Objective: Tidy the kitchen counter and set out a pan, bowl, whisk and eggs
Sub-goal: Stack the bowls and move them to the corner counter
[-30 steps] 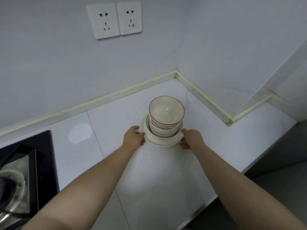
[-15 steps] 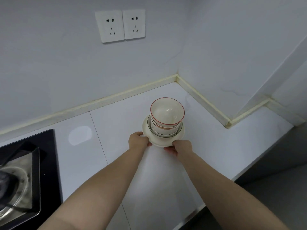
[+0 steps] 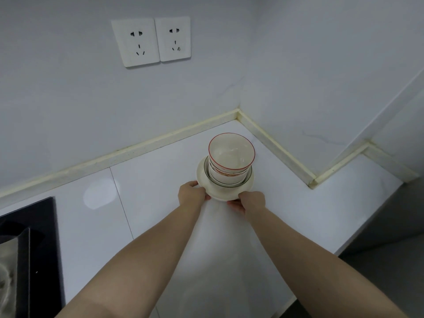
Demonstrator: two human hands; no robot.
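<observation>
Stack: a red-rimmed bowl [image 3: 231, 154] is nested in a green-rimmed bowl [image 3: 226, 185], and both are carried by a cream plate [image 3: 226, 195].
Place: the stack is seen near the back right corner of the worktop [image 3: 156, 180]; whether it rests there or is lifted cannot be told.
Left hand [image 3: 191, 193]: the plate's near-left rim is gripped by curled fingers.
Right hand [image 3: 251, 201]: the near-right rim is gripped, with fingers tucked beneath.
Wall: two sockets [image 3: 151, 41] are mounted above the back edge.
Left edge: a black hob [image 3: 29, 237] is set in.
</observation>
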